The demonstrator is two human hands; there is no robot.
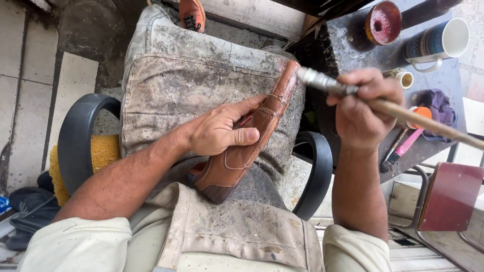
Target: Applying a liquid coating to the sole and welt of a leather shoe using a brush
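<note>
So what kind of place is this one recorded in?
Probably a small shoe-repair workspace. The left hand holds a brown leather shoe on a stained apron, the right hand holds a brush, and a cluttered dark worktable carries pots and tools.

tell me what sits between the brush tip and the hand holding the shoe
In the head view only the brown shoe lies between the brush tip and the left hand.

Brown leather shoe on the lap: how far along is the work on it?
Done: nothing on it clearly looks finished. In hand: the left hand pins the brown leather shoe on the stained apron, while the right hand holds a wooden-handled brush, bristles at the shoe's top edge. Left: cannot tell how much; most of the upper looks dull and scuffed.
</note>
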